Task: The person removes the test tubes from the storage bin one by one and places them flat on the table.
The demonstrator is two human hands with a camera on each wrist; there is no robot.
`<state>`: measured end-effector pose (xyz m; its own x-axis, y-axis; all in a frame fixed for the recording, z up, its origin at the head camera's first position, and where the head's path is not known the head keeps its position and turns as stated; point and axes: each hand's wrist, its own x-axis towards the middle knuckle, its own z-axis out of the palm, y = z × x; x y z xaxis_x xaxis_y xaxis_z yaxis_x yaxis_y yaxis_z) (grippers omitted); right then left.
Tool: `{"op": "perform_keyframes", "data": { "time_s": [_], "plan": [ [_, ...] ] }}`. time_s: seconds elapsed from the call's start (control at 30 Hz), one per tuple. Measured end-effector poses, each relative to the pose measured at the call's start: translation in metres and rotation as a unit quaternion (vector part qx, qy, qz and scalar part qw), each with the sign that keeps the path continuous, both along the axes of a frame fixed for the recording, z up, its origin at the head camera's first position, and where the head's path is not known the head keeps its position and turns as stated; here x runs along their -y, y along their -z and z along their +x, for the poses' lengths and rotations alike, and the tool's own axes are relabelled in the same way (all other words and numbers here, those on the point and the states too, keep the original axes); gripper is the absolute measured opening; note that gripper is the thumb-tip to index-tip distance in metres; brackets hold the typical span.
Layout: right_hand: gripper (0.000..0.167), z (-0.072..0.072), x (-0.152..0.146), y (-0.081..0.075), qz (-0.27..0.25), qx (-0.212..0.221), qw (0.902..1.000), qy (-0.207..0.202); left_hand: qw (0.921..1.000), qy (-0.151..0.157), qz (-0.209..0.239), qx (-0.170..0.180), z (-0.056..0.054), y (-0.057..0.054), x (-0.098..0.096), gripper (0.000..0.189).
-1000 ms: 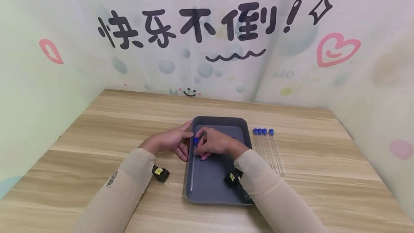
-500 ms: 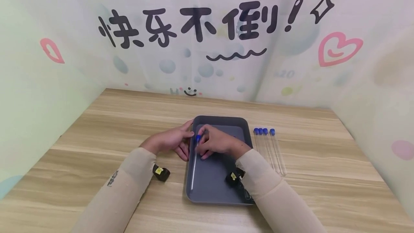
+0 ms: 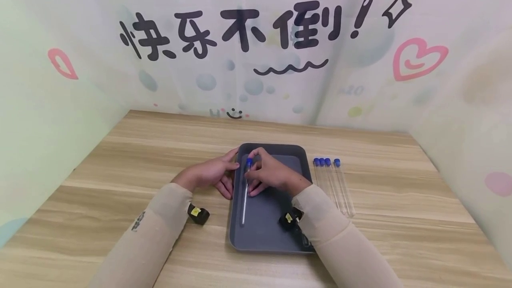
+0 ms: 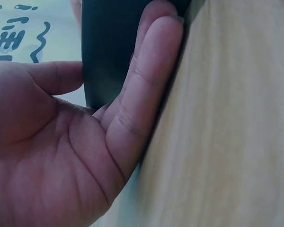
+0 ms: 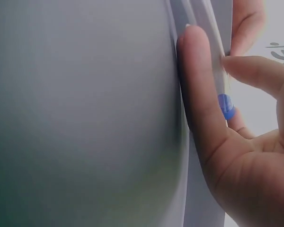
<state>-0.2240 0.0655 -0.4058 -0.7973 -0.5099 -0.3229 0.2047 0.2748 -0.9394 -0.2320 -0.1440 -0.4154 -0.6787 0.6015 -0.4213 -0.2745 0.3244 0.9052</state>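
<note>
My right hand (image 3: 274, 173) pinches a clear test tube (image 3: 244, 206) just below its blue cap (image 3: 249, 162), between thumb and fingers. The tube slants over the left part of a dark grey tray (image 3: 268, 230), its lower end close over the tray floor. In the right wrist view the blue cap (image 5: 226, 106) shows behind the fingers. My left hand (image 3: 212, 174) lies against the tray's left side, thumb at the rim. Its fingers (image 4: 139, 90) stretch straight along the outer wall in the left wrist view.
Several capped test tubes (image 3: 334, 188) lie side by side on the wooden table (image 3: 152, 154) right of the tray. At the tray's lower right, a glassy rounded end (image 3: 306, 240) shows beside the right sleeve (image 3: 326, 221). A printed cloth (image 3: 236, 79) hangs behind the table.
The right hand has shifted the test tube away from the tray's left wall, slightly right and toward the far end. The left hand has stayed where it was.
</note>
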Motion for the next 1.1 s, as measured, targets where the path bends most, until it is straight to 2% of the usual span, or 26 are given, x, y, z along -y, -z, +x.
{"op": "perform_keyframes", "data": {
  "time_s": [0.37, 0.63, 0.9, 1.1],
  "plan": [
    [0.051, 0.001, -0.003, -0.002, 0.01, -0.027, 0.9996, -0.005, 1.0, 0.001, 0.004, 0.001, 0.0, -0.002, 0.0, 0.06],
    [0.052, 0.0, -0.007, -0.009, -0.014, -0.043, 0.9981, 0.043, 1.0, 0.007, 0.005, 0.0, 0.001, -0.002, 0.0, 0.059],
    [0.053, 0.003, -0.005, -0.022, -0.052, -0.063, 0.9927, 0.088, 0.9996, 0.011, -0.012, -0.022, 0.0, -0.001, 0.0, 0.059],
    [0.052, 0.006, -0.009, -0.032, -0.058, -0.085, 0.9901, 0.096, 0.9994, 0.013, -0.015, -0.029, -0.001, 0.001, -0.001, 0.061]
  ]
}}
